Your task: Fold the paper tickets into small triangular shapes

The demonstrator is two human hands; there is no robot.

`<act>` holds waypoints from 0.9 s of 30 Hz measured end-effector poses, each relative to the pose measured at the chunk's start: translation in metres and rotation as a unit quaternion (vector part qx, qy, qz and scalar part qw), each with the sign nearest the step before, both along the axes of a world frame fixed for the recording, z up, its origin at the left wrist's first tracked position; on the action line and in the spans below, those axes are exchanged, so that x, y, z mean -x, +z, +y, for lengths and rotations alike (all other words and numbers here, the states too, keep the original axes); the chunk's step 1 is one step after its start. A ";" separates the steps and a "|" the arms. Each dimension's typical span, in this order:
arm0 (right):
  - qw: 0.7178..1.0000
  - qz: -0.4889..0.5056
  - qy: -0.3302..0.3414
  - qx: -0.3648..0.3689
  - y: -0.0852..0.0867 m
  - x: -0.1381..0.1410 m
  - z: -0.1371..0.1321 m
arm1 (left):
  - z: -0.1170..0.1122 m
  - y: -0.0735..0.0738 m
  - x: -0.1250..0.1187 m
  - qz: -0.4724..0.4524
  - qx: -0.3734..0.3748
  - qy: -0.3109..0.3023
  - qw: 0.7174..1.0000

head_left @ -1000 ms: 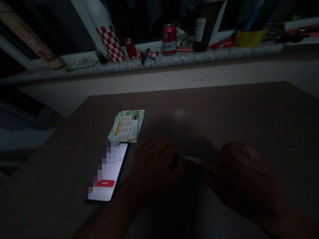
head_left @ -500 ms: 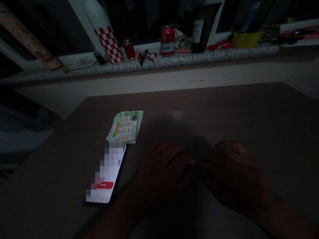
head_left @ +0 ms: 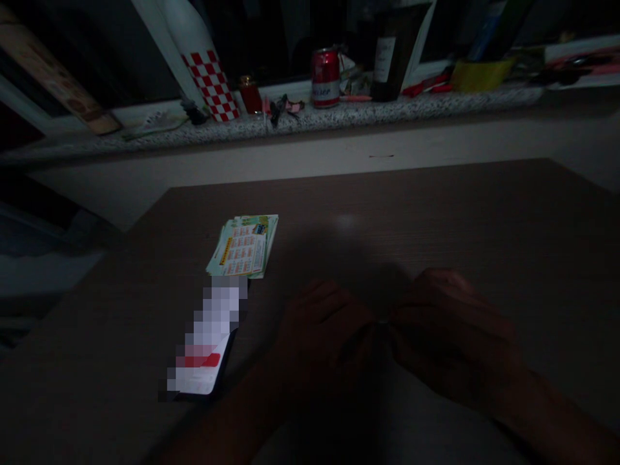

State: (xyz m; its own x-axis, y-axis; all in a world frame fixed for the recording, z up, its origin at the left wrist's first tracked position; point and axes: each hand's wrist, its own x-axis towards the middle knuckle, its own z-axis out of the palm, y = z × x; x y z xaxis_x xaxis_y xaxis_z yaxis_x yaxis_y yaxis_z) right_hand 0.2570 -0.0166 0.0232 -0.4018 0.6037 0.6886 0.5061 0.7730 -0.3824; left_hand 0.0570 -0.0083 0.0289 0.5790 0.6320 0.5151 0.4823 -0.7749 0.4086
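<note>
In dim light, my left hand (head_left: 327, 326) and my right hand (head_left: 450, 329) face each other low over the brown table (head_left: 436, 213). Both have their fingers curled and pinched together. Between the fingertips shows a small pale sliver (head_left: 382, 322), mostly covered by the fingers; its kind cannot be made out. Left of my left hand, a phone (head_left: 208, 378) lies with its screen lit and partly pixelated. Just beyond the phone rests a stack of printed cards (head_left: 245, 248), the top one green with rows of small print like a calendar.
Behind the table runs a speckled stone sill (head_left: 349, 119). On it stand a red-and-white checkered bottle (head_left: 213, 84), a small red bottle (head_left: 250, 95), a red can (head_left: 325, 77), a dark labelled pouch (head_left: 394, 58) and a yellow container (head_left: 482, 74).
My hands have shifted slightly, the right one a little up and the left fingers lower. The pale sliver between them now looks thinner and flatter. Phone and cards have not moved.
</note>
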 end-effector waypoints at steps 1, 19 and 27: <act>1.000 0.001 0.001 -0.002 0.000 0.000 0.000 | 0.000 0.000 -0.001 0.001 0.001 -0.003 1.000; 0.998 -0.052 0.027 0.024 -0.004 0.003 -0.003 | -0.002 0.005 -0.001 0.089 -0.063 -0.054 0.993; 0.998 -0.034 0.038 0.032 -0.008 0.005 -0.003 | 0.005 0.002 -0.002 0.073 -0.084 -0.129 0.985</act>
